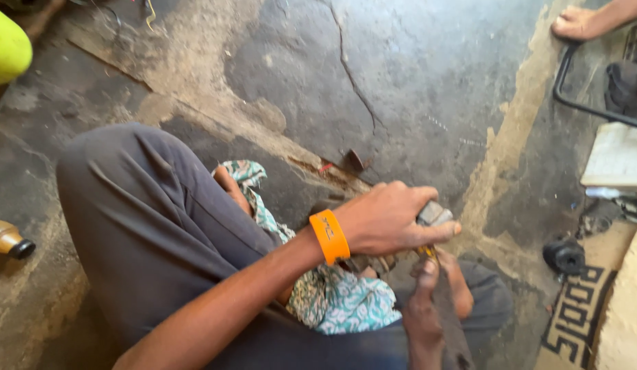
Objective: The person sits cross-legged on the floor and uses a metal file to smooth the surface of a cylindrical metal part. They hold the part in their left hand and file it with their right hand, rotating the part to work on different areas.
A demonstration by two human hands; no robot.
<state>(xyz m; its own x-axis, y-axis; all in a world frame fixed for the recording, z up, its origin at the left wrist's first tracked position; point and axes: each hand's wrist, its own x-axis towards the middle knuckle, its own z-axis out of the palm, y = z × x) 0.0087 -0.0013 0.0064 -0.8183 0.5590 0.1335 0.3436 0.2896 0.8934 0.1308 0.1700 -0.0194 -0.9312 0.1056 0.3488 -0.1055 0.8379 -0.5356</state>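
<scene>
My left hand (387, 218), with an orange wristband (329, 236) on its wrist, reaches across my lap and is closed over a small grey metal part (435, 214). Just below it, my right hand (422, 301) comes up from the bottom edge, its fingers pinched on a thin tool with a yellow bit (426, 253) that points up under the metal part. Most of the part and tool is hidden by the fingers. A green patterned cloth (335, 298) lies over my lap, between my dark trouser knee (140, 205) and the hands.
Cracked, stained concrete floor (400, 82) lies ahead. Another person's foot (577, 22) rests at the top right by a black metal frame (572, 85). A white slab (616, 156), a black round part (564, 255), a patterned mat (579, 312), a brown bottle (6, 240).
</scene>
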